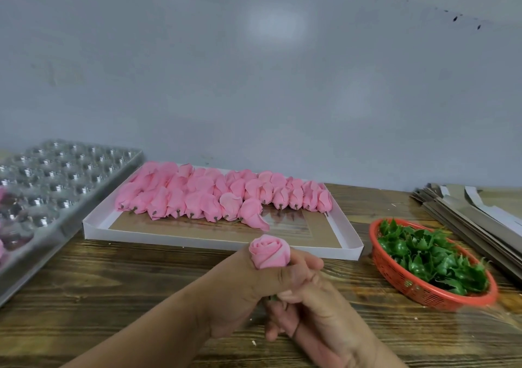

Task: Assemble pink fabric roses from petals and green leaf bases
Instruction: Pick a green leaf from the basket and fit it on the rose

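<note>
Pink rose (269,252) at frame centre, gripped by left hand (254,280), right hand (308,302) closed on its base. Many petal buds (214,195) left in tray (197,239); leaf bases (429,257) plentiful.

The left hand (254,280) came in from seven o'clock, fingers curled round a pink rose (269,252) held upright. The right hand (313,308) lay just beneath it at five o'clock, touching it, its fingers curled in under the rose's base.
</note>
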Motion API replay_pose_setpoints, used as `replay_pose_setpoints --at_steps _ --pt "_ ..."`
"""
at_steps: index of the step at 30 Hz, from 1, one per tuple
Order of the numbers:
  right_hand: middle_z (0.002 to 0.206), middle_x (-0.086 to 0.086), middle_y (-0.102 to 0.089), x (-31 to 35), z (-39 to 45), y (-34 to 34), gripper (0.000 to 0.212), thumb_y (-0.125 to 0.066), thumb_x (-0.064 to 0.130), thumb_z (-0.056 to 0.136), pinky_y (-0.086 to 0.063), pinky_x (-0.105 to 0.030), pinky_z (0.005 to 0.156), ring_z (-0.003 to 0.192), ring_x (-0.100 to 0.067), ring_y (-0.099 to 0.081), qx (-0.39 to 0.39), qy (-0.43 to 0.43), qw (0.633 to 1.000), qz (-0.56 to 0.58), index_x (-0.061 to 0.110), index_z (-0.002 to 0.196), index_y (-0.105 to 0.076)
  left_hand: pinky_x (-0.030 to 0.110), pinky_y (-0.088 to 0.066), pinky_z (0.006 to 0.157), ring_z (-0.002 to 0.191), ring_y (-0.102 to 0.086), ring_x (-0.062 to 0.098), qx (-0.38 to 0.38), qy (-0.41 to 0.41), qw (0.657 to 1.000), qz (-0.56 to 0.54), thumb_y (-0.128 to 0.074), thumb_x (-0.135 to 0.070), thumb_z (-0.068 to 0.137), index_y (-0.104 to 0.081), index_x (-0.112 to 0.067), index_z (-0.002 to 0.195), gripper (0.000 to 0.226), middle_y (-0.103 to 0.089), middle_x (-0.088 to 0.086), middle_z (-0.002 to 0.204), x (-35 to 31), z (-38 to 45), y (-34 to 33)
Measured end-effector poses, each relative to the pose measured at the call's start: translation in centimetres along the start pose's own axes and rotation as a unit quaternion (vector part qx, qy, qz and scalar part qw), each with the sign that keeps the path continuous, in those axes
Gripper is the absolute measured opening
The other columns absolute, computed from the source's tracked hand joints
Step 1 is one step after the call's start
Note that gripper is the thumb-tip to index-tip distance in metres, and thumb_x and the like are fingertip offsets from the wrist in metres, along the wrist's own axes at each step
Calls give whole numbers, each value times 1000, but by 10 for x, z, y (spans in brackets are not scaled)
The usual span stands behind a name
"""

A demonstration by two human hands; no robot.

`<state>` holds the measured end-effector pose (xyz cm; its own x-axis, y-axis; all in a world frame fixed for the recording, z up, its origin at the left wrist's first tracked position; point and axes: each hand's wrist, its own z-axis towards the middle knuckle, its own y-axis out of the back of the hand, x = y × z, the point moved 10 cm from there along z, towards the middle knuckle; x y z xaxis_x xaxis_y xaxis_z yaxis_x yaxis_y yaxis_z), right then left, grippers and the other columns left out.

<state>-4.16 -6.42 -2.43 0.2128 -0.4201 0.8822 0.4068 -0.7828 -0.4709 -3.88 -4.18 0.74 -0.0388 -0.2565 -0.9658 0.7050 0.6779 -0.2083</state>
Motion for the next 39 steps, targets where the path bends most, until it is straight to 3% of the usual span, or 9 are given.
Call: replay_pose_setpoints --at_steps 3,5,7,11,16,20,25,33,39 --pt "58 -12 -60 2 -2 12 26 -72 12 61 -53 -29 53 47 -16 -55 -32 -23 993 -112 2 84 -69 24 -44 45 47 -53 22 -77 25 997 1 -75 -42 76 -74 -17 93 31 -61 18 76 10 1 14" --pt "64 -16 -63 18 -6 26 7 -69 8 66 -50 -25 54 49 -17 -57 -91 -9 968 -233 6 72 -72 32 -51 60 64 -60 30 -128 9 991 30 -72 -38 78 -73 -11 97 32 -65 21 80 7 1 25" --pt "61 -17 -61 40 -12 47 12 -64 -5 75 -47 -23 51 49 -17 -53 -174 37 941 -286 4 71 -71 28 -53 72 77 -64 19 -161 -16 982 98 -67 -29 82 -71 -7 90 24 -70 7 82 0 -2 32" --pt "61 -11 -67 77 -26 64 25 -58 -16 77 -47 -19 50 51 -14 -56 -285 170 899 -286 5 70 -69 13 -47 61 59 -55 3 -146 4 960 240 -62 -22 91 -59 -18 70 22 -58 -5 62 0 -3 30" --pt "85 -11 -73 71 -22 55 13 -68 0 65 -53 -29 74 80 -23 -65 -223 162 935 -223 7 73 -75 7 -36 54 49 -45 -5 -38 -1 959 281 -67 -18 88 -61 -35 59 34 -51 -20 51 -1 2 7" --pt "112 -2 -69 62 -15 33 15 -72 12 61 -47 -28 90 111 -14 -61 -104 120 958 -241 11 75 -76 14 -37 59 59 -44 4 8 7 955 296 -75 -20 81 -59 -5 69 25 -50 -8 63 11 3 2" --pt "115 -3 -68 47 -13 17 13 -74 20 58 -48 -19 86 112 -12 -60 -53 68 963 -254 11 68 -73 16 -45 67 69 -55 3 31 -4 958 284 -75 -15 81 -64 -32 66 24 -58 -13 69 15 4 -4" --pt "98 2 -69 38 -10 15 15 -63 14 70 -48 -19 68 85 -9 -63 -73 55 968 -235 17 56 -64 24 -46 67 71 -55 4 43 -1 955 295 -74 -16 82 -62 -19 73 15 -58 -13 72 21 5 -6" --pt "117 1 -66 39 -13 7 13 -66 9 59 -47 -24 86 114 -10 -58 -16 39 962 -271 15 68 -73 32 -53 78 82 -62 6 51 9 952 303 -75 -16 81 -66 -32 84 19 -65 -8 81 22 4 -9"
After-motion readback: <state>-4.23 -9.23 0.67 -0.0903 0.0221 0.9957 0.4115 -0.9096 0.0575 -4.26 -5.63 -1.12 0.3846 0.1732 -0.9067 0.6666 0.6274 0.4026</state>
